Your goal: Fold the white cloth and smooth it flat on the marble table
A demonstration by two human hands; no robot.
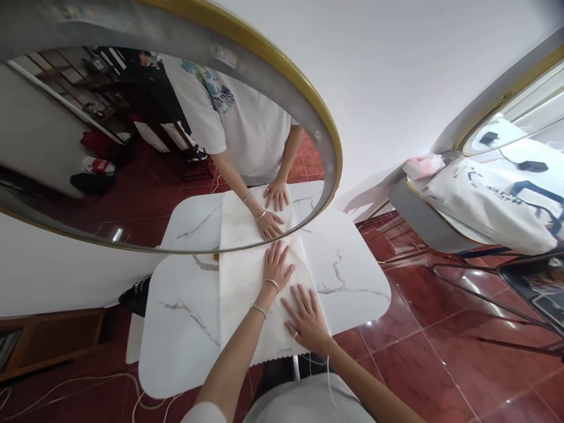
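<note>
A long white cloth (240, 305) with a scalloped near edge lies flat across the white marble-patterned table (176, 352). My left hand (277, 267), with two bracelets at its wrist, rests palm down on the middle of the cloth, fingers stretched toward the mirror. Closer to me, my right hand (308, 317) lies flat along the cloth's right side, fingers spread and a ring on one of them. Nothing is held in either hand. The far end of the cloth is hidden behind the mirror's lower rim.
A large round mirror (247, 147) with a gold frame overhangs the table's far side and reflects my arms. To the right, a second table (400, 205) bears a white printed fabric bag (480, 194). Cables (132, 376) run over the red floor at left, beside a wooden cabinet (57, 341).
</note>
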